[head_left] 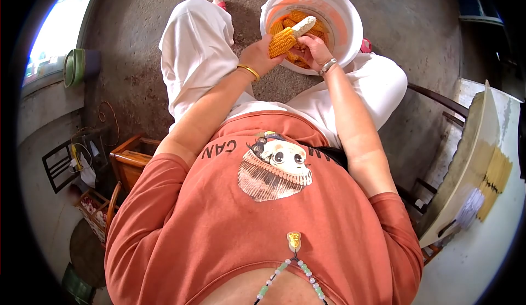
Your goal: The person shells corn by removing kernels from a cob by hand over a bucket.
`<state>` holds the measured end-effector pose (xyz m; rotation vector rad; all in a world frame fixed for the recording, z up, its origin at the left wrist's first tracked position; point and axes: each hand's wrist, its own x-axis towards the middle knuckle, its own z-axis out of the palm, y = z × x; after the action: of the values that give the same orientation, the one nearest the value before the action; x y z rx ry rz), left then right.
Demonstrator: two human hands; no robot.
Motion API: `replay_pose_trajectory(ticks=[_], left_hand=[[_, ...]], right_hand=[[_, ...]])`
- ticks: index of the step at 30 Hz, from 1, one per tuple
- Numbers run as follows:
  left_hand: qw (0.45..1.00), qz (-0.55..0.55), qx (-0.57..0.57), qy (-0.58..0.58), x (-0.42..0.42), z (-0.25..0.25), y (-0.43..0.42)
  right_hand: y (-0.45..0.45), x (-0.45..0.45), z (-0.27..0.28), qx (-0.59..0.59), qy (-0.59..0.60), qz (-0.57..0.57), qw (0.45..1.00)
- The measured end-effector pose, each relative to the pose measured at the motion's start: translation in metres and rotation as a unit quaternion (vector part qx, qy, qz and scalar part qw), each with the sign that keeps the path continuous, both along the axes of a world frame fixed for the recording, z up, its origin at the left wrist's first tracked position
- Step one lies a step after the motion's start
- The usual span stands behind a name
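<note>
My left hand (264,54), with a gold bangle at the wrist, grips an ear of corn (282,42) by its kernel-covered end. The ear tilts up to the right, and its upper part is a bare white cob. My right hand (314,52), wearing a silver band, is closed with thumb and fingers against the ear's side where kernels meet bare cob. Both hands are over the near side of a white bucket (350,23). More yellow corn (299,16) lies inside it, partly hidden by my hands and the held ear.
The bucket stands on a rough concrete floor (137,25) between my knees in white trousers (194,53). Wooden furniture (134,154) is at left. A pale tabletop (455,168) with a stack of yellowish sheets (495,181) is at right. A green container (74,67) sits by the window.
</note>
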<state>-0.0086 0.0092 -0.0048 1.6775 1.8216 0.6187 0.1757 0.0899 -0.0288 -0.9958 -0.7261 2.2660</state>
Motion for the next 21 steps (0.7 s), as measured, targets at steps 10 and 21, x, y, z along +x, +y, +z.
replay_pose_trajectory(ticks=[10, 21], left_hand=[[0.991, -0.020, 0.050, 0.119, 0.005, -0.005, -0.006], [0.997, -0.016, 0.012, 0.072, 0.004, 0.004, -0.003]], right_hand=[[-0.005, -0.007, 0.008, -0.012, -0.035, -0.016, 0.999], [-0.003, -0.002, 0.005, -0.022, -0.001, -0.009, 1.000]])
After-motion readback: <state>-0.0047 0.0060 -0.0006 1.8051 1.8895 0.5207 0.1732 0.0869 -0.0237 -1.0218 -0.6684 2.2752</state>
